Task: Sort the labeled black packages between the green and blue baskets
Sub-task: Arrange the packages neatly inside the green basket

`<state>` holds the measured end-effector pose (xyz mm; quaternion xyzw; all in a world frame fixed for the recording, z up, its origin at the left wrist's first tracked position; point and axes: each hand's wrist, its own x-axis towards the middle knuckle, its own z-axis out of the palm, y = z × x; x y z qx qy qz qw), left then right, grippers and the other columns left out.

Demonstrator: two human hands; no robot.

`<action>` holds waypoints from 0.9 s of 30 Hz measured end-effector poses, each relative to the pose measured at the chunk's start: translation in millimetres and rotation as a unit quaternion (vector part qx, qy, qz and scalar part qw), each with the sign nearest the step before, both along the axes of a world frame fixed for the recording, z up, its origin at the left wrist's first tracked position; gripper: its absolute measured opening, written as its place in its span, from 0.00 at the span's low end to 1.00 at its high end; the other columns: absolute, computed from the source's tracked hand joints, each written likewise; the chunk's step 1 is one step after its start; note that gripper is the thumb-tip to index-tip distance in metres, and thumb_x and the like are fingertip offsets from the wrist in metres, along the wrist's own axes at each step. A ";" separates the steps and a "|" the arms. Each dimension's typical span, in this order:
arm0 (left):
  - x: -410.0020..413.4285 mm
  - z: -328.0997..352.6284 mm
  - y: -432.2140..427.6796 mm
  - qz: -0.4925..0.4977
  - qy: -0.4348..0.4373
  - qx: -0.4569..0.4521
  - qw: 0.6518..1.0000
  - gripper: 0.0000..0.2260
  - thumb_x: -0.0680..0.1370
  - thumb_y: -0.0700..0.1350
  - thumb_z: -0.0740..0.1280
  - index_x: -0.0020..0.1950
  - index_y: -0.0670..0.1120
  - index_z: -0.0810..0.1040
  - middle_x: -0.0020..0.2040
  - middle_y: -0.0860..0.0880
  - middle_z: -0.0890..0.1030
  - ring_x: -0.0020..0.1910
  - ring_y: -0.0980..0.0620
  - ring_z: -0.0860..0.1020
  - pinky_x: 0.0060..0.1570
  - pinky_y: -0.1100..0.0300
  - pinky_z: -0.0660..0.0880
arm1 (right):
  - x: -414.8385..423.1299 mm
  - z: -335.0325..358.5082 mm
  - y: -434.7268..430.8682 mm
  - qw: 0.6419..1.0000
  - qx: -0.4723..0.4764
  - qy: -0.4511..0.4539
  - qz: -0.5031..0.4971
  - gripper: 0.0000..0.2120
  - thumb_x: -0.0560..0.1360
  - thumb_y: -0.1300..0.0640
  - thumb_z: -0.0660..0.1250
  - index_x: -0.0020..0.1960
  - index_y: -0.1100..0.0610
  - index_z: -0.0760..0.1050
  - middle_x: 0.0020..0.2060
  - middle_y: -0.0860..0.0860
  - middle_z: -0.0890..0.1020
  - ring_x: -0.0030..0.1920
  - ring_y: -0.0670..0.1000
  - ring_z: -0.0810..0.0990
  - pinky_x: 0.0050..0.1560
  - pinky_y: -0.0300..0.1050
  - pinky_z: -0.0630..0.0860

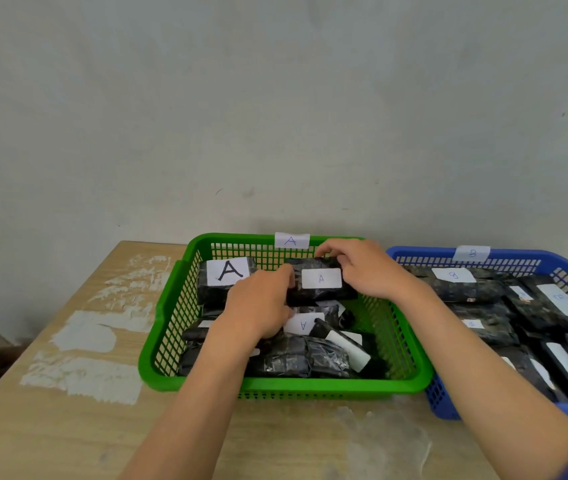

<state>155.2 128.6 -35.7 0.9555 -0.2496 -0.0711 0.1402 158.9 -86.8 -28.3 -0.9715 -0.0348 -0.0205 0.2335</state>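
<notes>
A green basket [164, 327] with an "A" tag on its back rim holds several black packages with white labels. Both hands hold one black package labelled A [322, 280] above the far middle of that basket. My left hand [258, 306] grips its left end and my right hand [365, 268] wraps its right end and top. Another package with a large A [227, 275] lies at the back left. To the right stands a blue basket [448, 400] tagged "B", filled with several black packages labelled B [459, 285].
The two baskets stand side by side on a wooden table [67, 427] with white paint patches on its left part. A plain wall rises right behind the baskets. The table's left edge drops off to a dark floor.
</notes>
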 end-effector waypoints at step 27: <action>-9.1 -6.1 16.4 0.064 0.086 -0.083 0.991 0.07 0.76 0.49 0.75 0.46 0.51 0.79 0.46 0.54 0.79 0.48 0.49 0.79 0.48 0.54 0.76 | -2.6 2.9 1.6 0.962 -0.257 -0.083 -0.044 0.37 0.65 0.35 0.77 0.68 0.49 0.72 0.56 0.50 0.79 0.54 0.56 0.80 0.44 0.49 0.73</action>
